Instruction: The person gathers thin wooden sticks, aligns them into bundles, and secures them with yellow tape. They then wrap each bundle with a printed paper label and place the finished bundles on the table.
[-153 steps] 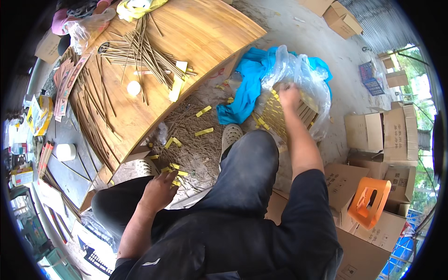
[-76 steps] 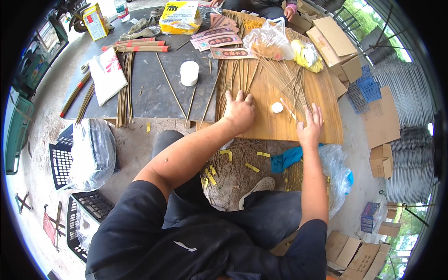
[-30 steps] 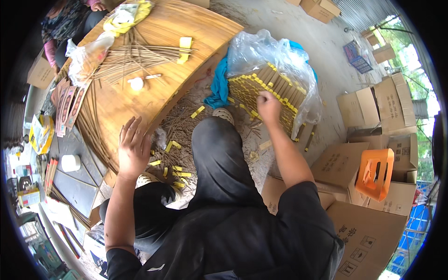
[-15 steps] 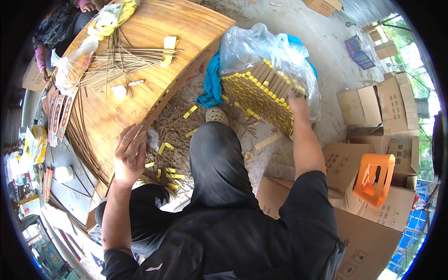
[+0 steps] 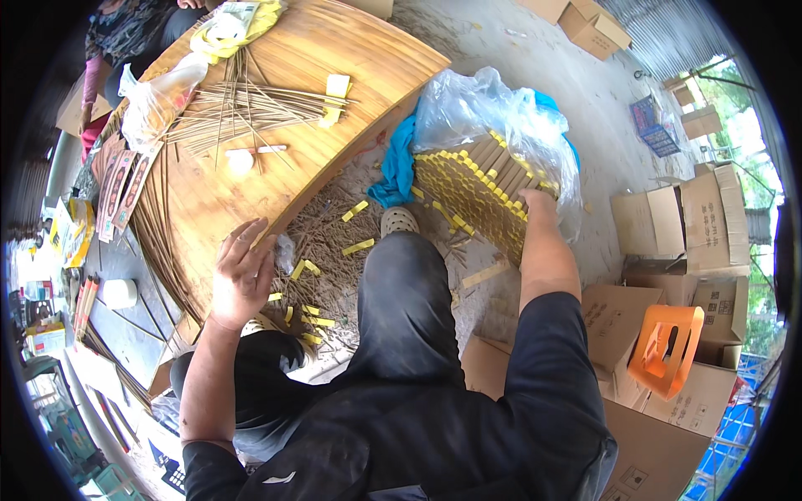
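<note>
My left hand [image 5: 241,280] is raised at the near edge of the wooden table [image 5: 368,58], fingers stretched out, with nothing visible in it. My right hand [image 5: 540,203] reaches to the right side of a large stack of brown rolls [image 5: 472,188] with yellow ends. Its fingers are curled against the upper rolls, and their tips are hidden. Clear plastic sheeting [image 5: 468,104] drapes over the back of the stack, and blue cloth [image 5: 399,167] hangs at its left. Thin brown sticks [image 5: 251,108] lie loosely across the table, beside yellow paper strips [image 5: 336,98].
Cardboard boxes [image 5: 622,321] crowd the right side, one under an orange plastic stool [image 5: 666,351]. Brown scraps and yellow bits [image 5: 357,246] litter the floor around my feet. A person [image 5: 125,37] sits beyond the table at far left. A blue crate [image 5: 654,125] stands farther back.
The whole view has shifted slightly, so the table and stack appear farther right and lower. My right hand stays at the stack's right side; my left stays by the table edge.
</note>
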{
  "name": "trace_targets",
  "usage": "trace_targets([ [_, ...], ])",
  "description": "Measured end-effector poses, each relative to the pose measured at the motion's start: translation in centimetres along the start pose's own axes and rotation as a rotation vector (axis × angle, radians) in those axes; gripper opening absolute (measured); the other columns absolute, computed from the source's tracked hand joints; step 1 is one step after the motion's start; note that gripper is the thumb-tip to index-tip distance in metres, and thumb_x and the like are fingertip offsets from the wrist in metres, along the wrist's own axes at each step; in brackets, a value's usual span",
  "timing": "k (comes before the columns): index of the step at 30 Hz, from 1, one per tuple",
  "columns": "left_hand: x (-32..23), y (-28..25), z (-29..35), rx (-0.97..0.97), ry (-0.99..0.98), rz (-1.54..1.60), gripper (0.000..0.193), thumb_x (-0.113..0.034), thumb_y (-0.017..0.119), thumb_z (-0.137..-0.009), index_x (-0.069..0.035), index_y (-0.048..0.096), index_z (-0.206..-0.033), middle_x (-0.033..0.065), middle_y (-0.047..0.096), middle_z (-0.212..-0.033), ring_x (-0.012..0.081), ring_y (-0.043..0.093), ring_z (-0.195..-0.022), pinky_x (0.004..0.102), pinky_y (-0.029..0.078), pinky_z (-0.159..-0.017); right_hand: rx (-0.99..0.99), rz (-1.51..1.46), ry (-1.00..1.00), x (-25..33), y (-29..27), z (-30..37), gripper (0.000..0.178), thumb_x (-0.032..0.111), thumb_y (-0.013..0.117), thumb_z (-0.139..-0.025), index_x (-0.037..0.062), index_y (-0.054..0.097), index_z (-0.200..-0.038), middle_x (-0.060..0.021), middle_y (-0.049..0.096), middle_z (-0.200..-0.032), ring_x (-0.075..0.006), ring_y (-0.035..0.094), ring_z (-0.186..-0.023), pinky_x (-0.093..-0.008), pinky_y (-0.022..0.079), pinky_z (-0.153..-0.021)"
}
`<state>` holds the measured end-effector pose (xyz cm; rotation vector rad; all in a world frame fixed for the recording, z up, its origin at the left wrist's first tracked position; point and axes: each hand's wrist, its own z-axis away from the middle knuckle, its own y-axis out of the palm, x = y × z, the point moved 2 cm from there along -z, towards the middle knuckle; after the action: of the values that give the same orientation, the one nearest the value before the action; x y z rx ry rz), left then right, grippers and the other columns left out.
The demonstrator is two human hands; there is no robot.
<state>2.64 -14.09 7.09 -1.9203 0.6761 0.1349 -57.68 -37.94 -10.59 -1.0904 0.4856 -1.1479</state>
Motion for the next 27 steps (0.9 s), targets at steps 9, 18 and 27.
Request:
trace_targets([
  [9,0.2,0.1,-0.6,-0.007,0.019,0.014,0.029,0.005,0.071,-0.081,0.0,0.073,-0.109,0.0153,0.067,-0.127,0.0384,0.065,-0.117,0.0453,0.054,-0.098,0.074,-0.191,-0.033,-0.8,1.0,-3.3,0.06,0.038,0.086,-0.076,-0.0024,0.073,-0.118,-0.0149,0.072,-0.123,-0.023,0.068,-0.11,-0.0358,0.053,-0.095],
  [18,0.1,-0.5,-0.2,0.004,0.013,-0.022,0.029,0.005,0.071,-0.08,0.0,0.073,-0.109,0.0154,0.067,-0.126,0.0377,0.065,-0.115,0.0447,0.055,-0.096,0.053,0.024,-0.163,1.2,2.7,-3.7,0.029,0.029,0.084,-0.072,0.0049,0.078,-0.087,-0.0099,0.077,-0.093,-0.022,0.071,-0.086,-0.0384,0.057,-0.081],
  [27,0.6,-1.5,1.0,-0.001,-0.034,-0.018,0.03,0.006,0.071,-0.081,0.001,0.073,-0.111,0.0159,0.067,-0.126,0.0384,0.066,-0.113,0.0433,0.056,-0.094,0.351,-0.517,-0.079,0.5,-0.8,1.8,0.034,0.022,0.082,-0.078,0.0126,0.069,-0.108,-0.0068,0.066,-0.111,-0.0258,0.067,-0.092,-0.0467,0.053,-0.081],
])
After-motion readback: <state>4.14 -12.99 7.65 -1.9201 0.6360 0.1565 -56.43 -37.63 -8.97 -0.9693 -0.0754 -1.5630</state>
